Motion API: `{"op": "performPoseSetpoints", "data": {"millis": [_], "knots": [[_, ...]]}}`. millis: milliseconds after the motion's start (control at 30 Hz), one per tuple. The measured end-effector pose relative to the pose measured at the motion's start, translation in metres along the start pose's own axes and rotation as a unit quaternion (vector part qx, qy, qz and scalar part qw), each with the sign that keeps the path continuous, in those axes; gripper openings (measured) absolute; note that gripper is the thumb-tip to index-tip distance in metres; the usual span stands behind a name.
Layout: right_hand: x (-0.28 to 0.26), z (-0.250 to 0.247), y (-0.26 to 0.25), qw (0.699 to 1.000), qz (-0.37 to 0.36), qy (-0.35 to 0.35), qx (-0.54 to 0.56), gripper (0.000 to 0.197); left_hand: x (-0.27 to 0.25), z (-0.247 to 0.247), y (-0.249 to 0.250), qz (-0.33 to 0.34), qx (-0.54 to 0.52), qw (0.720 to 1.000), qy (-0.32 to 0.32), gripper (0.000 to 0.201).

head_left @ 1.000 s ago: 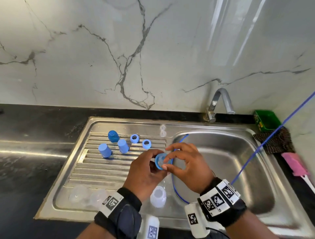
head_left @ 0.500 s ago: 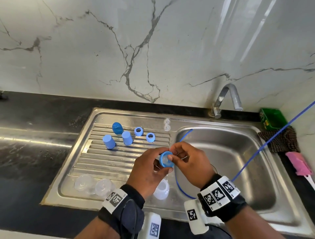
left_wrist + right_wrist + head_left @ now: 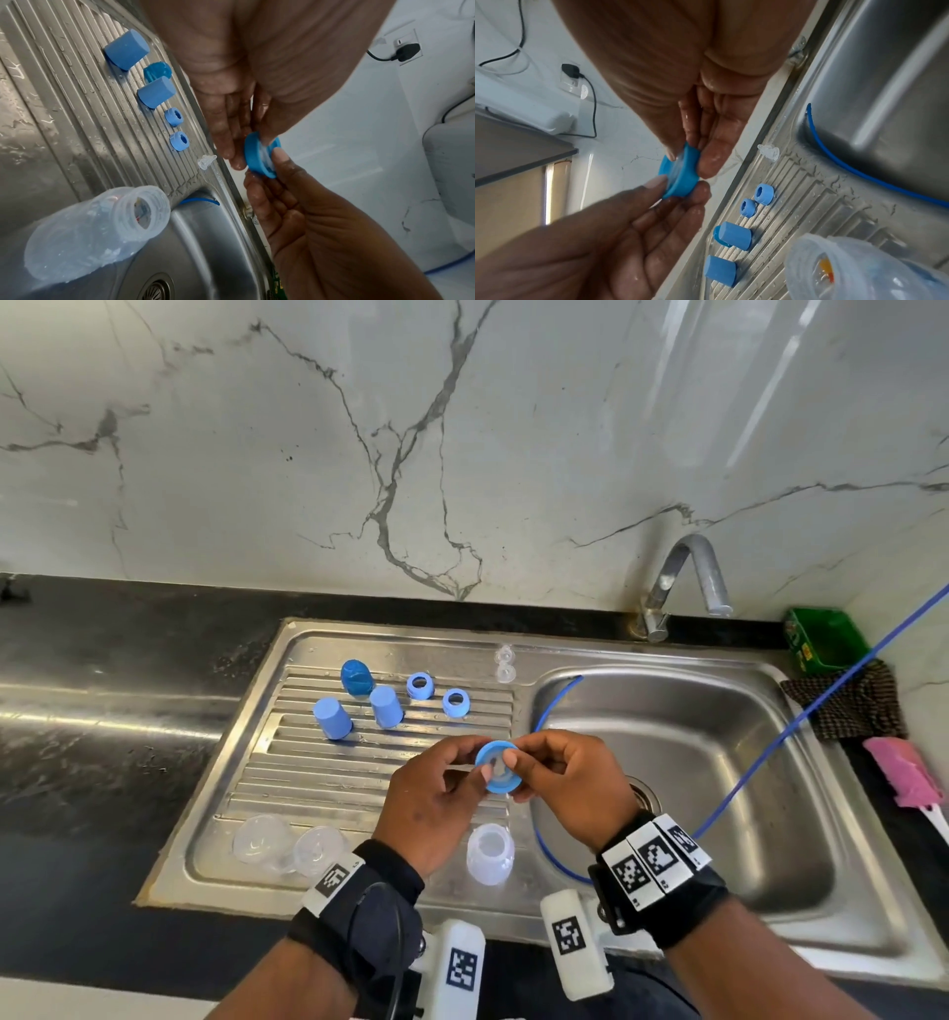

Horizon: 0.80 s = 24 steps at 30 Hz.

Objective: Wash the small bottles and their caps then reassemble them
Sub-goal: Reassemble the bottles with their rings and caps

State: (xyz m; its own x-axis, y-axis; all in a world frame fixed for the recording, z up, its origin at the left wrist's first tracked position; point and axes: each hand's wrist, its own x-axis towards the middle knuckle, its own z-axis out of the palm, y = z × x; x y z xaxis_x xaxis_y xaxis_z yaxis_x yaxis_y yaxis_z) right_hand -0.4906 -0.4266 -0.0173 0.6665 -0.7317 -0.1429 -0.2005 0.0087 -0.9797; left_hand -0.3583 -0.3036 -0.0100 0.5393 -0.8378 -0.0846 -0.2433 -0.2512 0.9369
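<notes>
Both hands hold one blue ring cap [image 3: 497, 768] above the edge between drainboard and basin. My left hand [image 3: 475, 762] pinches its left side, and my right hand [image 3: 516, 775] pinches the right side with the thumb on its face. A pale translucent piece shows inside the ring cap [image 3: 259, 157], which the right wrist view also shows [image 3: 680, 176]. An open clear bottle [image 3: 490, 860] stands just below the hands. Two more clear bottles [image 3: 287, 845] lie at the drainboard's front left. Two light blue caps [image 3: 333, 718], a darker blue cap [image 3: 356, 676], two blue rings [image 3: 455, 702] and clear nipples [image 3: 505, 664] sit farther back.
The steel basin [image 3: 719, 762] lies to the right, with a blue hose [image 3: 770, 737] running into it and the tap [image 3: 683, 577] behind. A green box [image 3: 821, 644], a dark cloth [image 3: 847, 706] and a pink brush [image 3: 906, 778] sit on the right counter. Black counter [image 3: 102, 711] lies to the left.
The ring cap has turned a little between the fingers. Both hands keep hold of it and stay together near the basin's edge.
</notes>
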Motion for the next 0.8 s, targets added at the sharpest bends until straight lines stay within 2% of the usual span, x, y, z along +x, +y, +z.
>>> {"op": "performPoseSetpoints", "data": {"millis": [133,267,533,700,800], "knots": [[-0.006,0.001,0.0,1.0,-0.009,-0.011,0.024,0.015,0.0,0.003,0.001,-0.012,0.005,0.999,0.033,0.018],[-0.011,0.003,-0.001,0.998,-0.002,-0.04,0.056,0.027,0.0,0.006,0.004,-0.012,-0.006,0.998,0.059,0.019],[-0.011,0.006,0.0,0.998,0.009,0.0,0.057,0.02,-0.004,0.01,0.002,-0.021,-0.014,0.998,0.062,0.015],[-0.01,0.008,0.0,0.999,-0.005,-0.038,0.021,0.016,-0.002,0.006,0.0,-0.04,-0.001,0.996,0.081,0.015],[-0.011,0.007,-0.002,0.999,-0.028,-0.017,0.005,0.013,-0.002,0.002,0.001,-0.048,-0.024,0.997,0.058,0.016]]}}
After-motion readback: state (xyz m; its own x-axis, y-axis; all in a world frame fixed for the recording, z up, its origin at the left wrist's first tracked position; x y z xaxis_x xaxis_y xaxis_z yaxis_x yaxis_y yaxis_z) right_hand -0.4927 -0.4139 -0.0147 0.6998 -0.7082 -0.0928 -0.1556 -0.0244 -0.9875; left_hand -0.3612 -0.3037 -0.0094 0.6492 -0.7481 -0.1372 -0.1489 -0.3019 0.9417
